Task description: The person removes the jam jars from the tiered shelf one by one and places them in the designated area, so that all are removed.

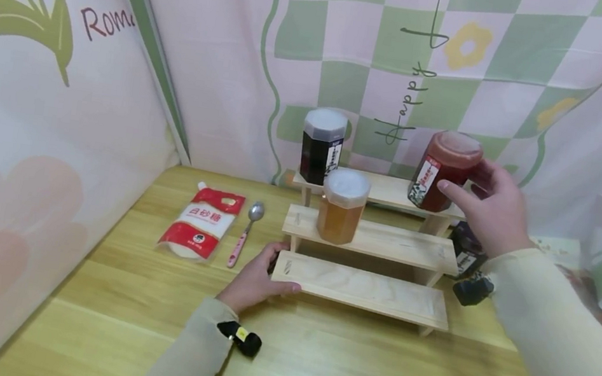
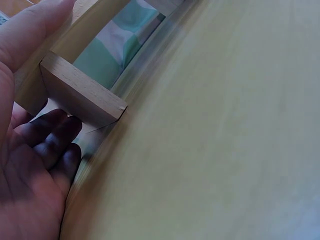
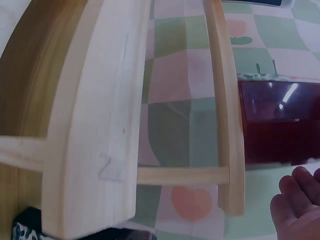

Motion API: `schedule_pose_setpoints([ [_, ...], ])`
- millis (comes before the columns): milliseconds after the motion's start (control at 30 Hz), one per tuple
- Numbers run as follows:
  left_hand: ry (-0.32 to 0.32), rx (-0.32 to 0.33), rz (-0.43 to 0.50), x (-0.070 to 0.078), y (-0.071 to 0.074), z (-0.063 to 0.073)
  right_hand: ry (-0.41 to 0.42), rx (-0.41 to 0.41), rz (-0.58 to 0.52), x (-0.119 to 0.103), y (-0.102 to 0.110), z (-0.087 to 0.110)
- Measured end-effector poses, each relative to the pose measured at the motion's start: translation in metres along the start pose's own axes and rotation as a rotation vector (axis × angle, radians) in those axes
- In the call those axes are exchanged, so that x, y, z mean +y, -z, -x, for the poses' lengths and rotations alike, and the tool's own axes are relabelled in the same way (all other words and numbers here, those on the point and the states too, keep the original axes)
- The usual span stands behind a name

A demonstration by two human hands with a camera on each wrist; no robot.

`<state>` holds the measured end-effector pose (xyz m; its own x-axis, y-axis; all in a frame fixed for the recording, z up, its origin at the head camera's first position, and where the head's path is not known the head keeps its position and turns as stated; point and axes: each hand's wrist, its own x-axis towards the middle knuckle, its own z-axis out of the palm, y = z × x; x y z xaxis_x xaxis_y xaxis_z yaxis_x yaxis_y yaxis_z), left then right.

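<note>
A three-tier wooden stand (image 1: 362,285) stands on the table. My right hand (image 1: 497,209) grips a jar of red contents (image 1: 450,170) at the right end of the top tier, thumb on its near side. In the right wrist view, this red jar (image 3: 280,122) sits against the top board, slightly tilted in the head view. My left hand (image 1: 259,282) holds the left end of the lowest tier, thumb at its front edge and fingers curled by the leg (image 2: 82,92). A dark jar (image 1: 314,154) stands top left; an amber jar (image 1: 339,219) stands on the middle tier.
Left of the stand lie a red and white sugar bag (image 1: 203,222) and a spoon (image 1: 239,243) with a pink handle. Another dark jar (image 1: 465,246) stands right of the stand, partly hidden by my right arm. A patterned curtain (image 1: 351,34) hangs close behind.
</note>
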<state>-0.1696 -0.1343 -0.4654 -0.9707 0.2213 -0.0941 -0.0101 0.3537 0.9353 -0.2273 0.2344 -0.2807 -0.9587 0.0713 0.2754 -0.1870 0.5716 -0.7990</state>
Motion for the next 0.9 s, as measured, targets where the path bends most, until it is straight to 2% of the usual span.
schedule_pose_setpoints([
  [200,0.016,0.005,0.003,-0.001,-0.001,0.000,-0.023,-0.034,-0.004,-0.001,-0.010,-0.006],
  [433,0.017,0.007,-0.001,0.000,-0.002,0.000,-0.066,-0.058,0.023,0.009,-0.017,-0.008],
  [567,0.006,0.008,0.001,0.002,-0.002,0.002,-0.064,-0.057,0.051,0.014,-0.019,-0.007],
  [900,0.010,0.011,0.008,0.004,-0.001,0.003,-0.054,-0.116,0.022,0.026,-0.025,-0.004],
])
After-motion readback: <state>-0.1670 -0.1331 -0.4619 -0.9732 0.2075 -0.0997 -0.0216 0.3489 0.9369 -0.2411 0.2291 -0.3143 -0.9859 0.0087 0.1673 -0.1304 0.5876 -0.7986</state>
